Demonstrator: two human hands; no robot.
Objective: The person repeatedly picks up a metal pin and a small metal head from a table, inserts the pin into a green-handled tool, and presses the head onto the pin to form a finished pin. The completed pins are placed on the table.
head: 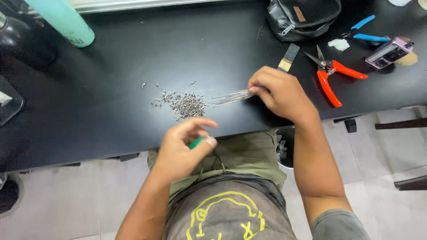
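The right hand's fingers are pinching a bundle of thin wires lying on the black worktop. The left hand's fingers are curling around a small green tool at the worktop's edge. Cut wire bits are lying between them; orange snips are resting nearby.

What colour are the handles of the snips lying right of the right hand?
Orange-red, on the snips in the head view.

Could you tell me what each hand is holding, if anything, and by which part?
The right hand pinches a bundle of thin wires at its right end. The left hand holds a small green thing between its fingertips; which part cannot be told.
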